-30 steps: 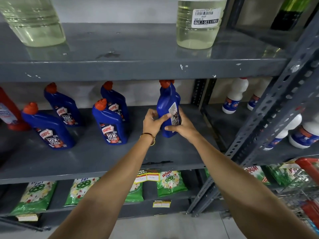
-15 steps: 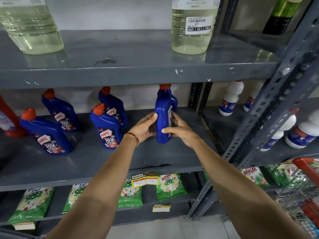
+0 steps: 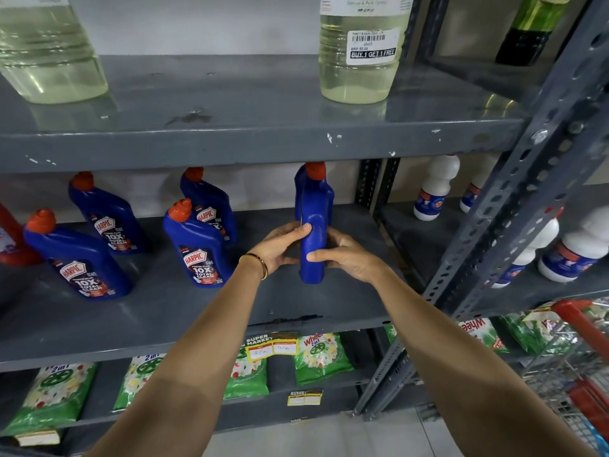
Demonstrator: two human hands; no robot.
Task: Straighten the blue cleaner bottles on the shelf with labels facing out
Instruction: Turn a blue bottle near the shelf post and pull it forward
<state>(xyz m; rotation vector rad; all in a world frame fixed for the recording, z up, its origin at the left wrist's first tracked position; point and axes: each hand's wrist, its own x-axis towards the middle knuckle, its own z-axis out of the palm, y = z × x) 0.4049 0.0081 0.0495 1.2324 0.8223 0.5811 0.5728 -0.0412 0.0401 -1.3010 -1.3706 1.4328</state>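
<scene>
A blue cleaner bottle [image 3: 313,225] with a red cap stands upright on the grey middle shelf [image 3: 164,318], its narrow edge turned toward me and no label showing. My left hand [image 3: 280,247] grips its left side and my right hand [image 3: 342,255] its right side. To the left stand other blue bottles with labels facing out: one at the far left front [image 3: 79,258], one behind it [image 3: 108,216], and a pair at centre left [image 3: 197,245], the rear one partly hidden.
Two clear jugs of pale liquid [image 3: 359,51] stand on the shelf above. White bottles [image 3: 435,189] fill the neighbouring rack to the right, past a perforated upright post [image 3: 514,206]. Green detergent packs [image 3: 319,357] lie below. A red bottle [image 3: 10,239] is at the far left, a red cart [image 3: 580,324] at the lower right.
The held bottle has turned between my hands: its side label, visible a second ago, has rotated out of sight and the plain narrow edge faces me. The view has tilted slightly upward.
</scene>
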